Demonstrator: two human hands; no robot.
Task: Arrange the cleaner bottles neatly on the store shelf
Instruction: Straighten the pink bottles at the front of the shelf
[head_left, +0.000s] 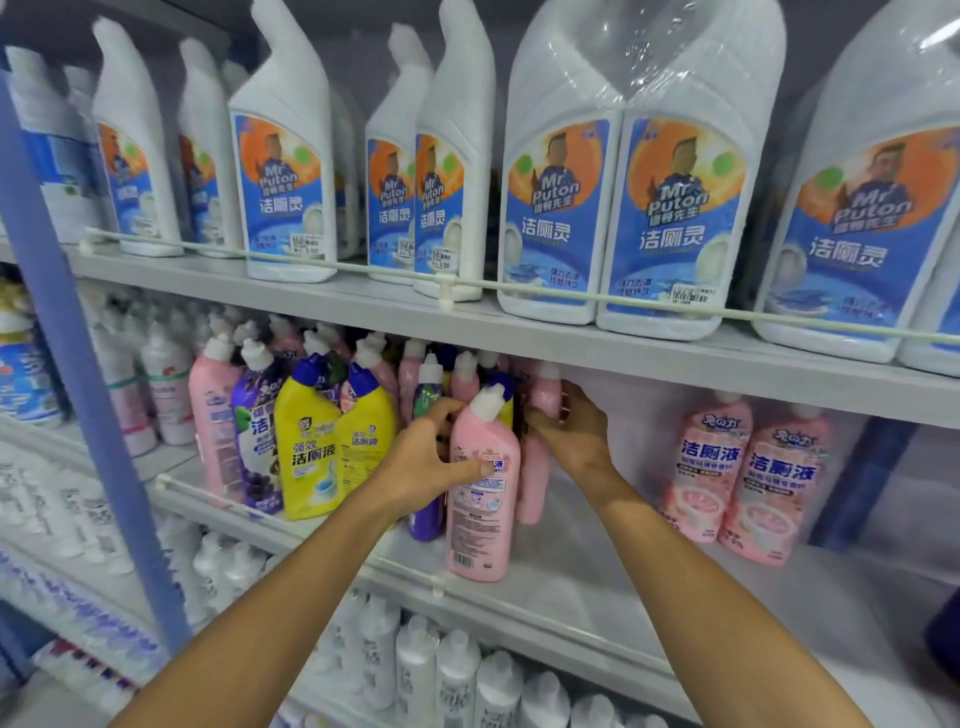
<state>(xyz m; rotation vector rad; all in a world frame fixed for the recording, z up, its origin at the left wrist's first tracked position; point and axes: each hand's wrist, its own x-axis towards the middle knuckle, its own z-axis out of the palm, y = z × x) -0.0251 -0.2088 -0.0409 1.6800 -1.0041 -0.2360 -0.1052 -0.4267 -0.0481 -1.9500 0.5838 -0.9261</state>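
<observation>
On the middle shelf (597, 582) a pink cleaner bottle (483, 514) with a white cap stands at the front rail, its back label facing me. My left hand (423, 465) grips it from the left, thumb across the label. Just behind and to the right stands a second pink bottle (540, 415), and my right hand (574, 434) curls around its upper part. Yellow bottles (311, 441), a purple bottle (257, 431) and more pink ones crowd the shelf to the left. Two pink bottles (748, 467) stand apart at the right.
Large white Mr Puton bottles (618, 197) fill the upper shelf behind a thin rail (447, 283). White bottles (441, 670) line the lower shelf. A blue upright post (88, 395) stands at the left. Bare shelf lies between my right hand and the two pink bottles.
</observation>
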